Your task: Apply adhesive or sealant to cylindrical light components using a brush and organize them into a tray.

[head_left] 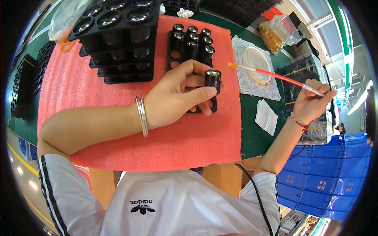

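My left hand (185, 88) reaches over a black tray (171, 47) and grips a small black cylinder with a glassy top (213, 80), a lens barrel by its look, between thumb and fingers. Several similar barrels (192, 45) stand upright in the far holes of that tray, while some nearer holes show the pink mat through them. Off to the right, my right hand (311, 103) is closed around the end of a thin red paintbrush (279, 76). The brush's orange-yellow tip (232, 65) points left, a little apart from the held barrel.
A tall stack of black trays with larger lenses (114, 43) stands at the far left on the pink foam mat (98, 90). Right of the mat lie a round whitish dish (256, 65) on printed paper and a folded white tissue (266, 117). Wrapped black trays (307, 78) rise beyond.
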`<state>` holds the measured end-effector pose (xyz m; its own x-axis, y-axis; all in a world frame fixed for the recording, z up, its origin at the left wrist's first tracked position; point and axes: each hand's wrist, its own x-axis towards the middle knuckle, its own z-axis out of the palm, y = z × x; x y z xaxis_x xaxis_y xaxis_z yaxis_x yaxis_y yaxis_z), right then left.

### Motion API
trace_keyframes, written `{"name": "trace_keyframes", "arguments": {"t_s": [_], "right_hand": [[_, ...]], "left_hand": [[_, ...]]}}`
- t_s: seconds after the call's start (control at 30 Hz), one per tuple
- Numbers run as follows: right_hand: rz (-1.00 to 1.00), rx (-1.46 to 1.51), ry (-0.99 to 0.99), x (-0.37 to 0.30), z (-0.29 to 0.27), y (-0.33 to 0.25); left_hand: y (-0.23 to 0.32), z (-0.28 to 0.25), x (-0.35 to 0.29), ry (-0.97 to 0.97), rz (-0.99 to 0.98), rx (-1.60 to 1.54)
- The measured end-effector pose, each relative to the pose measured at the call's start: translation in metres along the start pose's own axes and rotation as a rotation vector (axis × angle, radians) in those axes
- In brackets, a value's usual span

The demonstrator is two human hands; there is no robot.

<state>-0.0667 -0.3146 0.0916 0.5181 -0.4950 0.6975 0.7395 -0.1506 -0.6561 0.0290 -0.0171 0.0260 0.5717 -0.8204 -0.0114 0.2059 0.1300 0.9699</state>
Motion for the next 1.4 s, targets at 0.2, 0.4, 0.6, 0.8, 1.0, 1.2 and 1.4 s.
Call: {"name": "trace_keyframes", "arguments": {"t_s": [0.2,0.4,0.6,0.8,1.0,1.2,1.4], "right_hand": [[0.068,0.093,-0.045,0.002,-0.003,-0.002],[0.117,0.059,-0.174,-0.001,0.000,-0.003],[0.126,0.045,-0.209,-0.004,0.003,-0.002],[0.070,-0.098,-0.188,-0.003,0.000,-0.002],[0.040,-0.097,-0.142,0.000,-0.005,-0.004],[0.040,-0.026,-0.025,0.006,-0.018,0.004],[-0.049,-0.172,0.102,0.009,-0.026,0.012]], "left_hand": [[0.000,0.000,0.001,0.049,-0.007,-0.011],[0.002,0.002,0.001,0.109,-0.032,-0.005],[-0.001,0.002,0.002,0.148,-0.027,0.011],[0.000,0.000,0.002,0.138,-0.026,-0.013],[-0.005,-0.003,0.004,0.057,0.042,-0.098],[0.002,-0.001,0.001,0.049,-0.014,-0.017],[-0.003,0.007,-0.005,-0.063,0.232,0.011]]}}
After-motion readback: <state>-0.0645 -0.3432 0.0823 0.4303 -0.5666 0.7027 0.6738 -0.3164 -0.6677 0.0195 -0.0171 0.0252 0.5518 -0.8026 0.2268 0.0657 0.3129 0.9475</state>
